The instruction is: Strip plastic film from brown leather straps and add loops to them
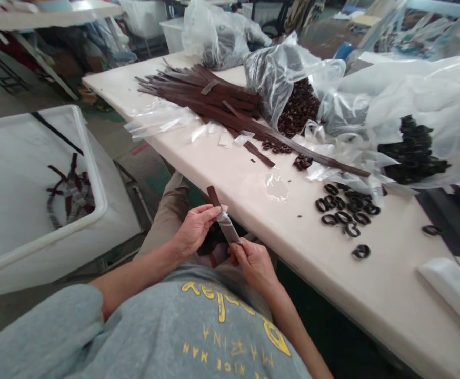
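Cream table (372,284) alongside; left hand (193,229) and right hand (253,263) both tight around brown strap (213,196) (partly film-wrapped).

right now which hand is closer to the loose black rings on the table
Right. The right hand holds the brown strap just left of the black rings; the left hand holds it further left.

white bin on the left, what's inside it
A small tangle of dark brown straps lies on the floor of the bin. The bin's left part runs past the picture edge, so it is unseen.
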Demonstrator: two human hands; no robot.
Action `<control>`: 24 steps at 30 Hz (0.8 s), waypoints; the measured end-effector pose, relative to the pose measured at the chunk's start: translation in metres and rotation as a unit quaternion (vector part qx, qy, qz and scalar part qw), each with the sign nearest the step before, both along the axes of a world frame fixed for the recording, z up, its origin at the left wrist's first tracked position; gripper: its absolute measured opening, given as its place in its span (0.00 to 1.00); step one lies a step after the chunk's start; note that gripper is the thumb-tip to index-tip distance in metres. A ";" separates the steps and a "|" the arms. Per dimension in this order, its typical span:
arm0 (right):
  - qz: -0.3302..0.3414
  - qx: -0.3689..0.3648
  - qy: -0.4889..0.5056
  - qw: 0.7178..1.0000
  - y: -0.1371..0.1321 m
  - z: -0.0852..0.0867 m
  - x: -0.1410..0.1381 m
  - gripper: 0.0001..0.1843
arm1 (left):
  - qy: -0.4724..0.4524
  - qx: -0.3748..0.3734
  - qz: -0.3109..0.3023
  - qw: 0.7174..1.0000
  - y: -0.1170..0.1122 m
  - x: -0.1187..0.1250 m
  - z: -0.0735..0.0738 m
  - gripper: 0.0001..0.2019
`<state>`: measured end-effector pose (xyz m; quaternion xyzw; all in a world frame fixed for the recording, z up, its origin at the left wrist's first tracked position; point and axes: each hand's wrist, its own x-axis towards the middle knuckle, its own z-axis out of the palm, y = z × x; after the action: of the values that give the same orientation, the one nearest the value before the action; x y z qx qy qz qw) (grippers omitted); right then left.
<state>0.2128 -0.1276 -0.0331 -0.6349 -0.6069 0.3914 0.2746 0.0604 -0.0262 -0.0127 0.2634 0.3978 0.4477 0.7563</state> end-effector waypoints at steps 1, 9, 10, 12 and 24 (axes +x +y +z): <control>-0.002 -0.009 0.006 1.000 -0.006 -0.001 0.003 0.19 | 0.000 -0.004 -0.004 1.000 -0.001 0.001 -0.001 0.09; 0.004 -0.061 0.030 0.998 -0.037 -0.008 0.022 0.21 | -0.016 -0.020 0.010 1.000 -0.001 0.006 -0.006 0.11; 0.002 -0.058 0.025 0.998 -0.037 -0.008 0.022 0.21 | -0.019 -0.025 0.010 0.999 -0.001 0.006 -0.007 0.11; -0.003 -0.052 0.031 0.998 -0.037 -0.008 0.020 0.21 | -0.022 -0.030 0.005 0.999 -0.002 0.005 -0.007 0.12; -0.034 0.045 0.047 0.997 0.018 0.008 -0.011 0.16 | 0.005 -0.041 -0.069 0.997 -0.025 0.013 -0.001 0.12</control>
<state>0.2018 -0.1096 -0.0248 -0.6232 -0.5883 0.3836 0.3442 0.0739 -0.0515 -0.0141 0.2616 0.4004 0.3762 0.7936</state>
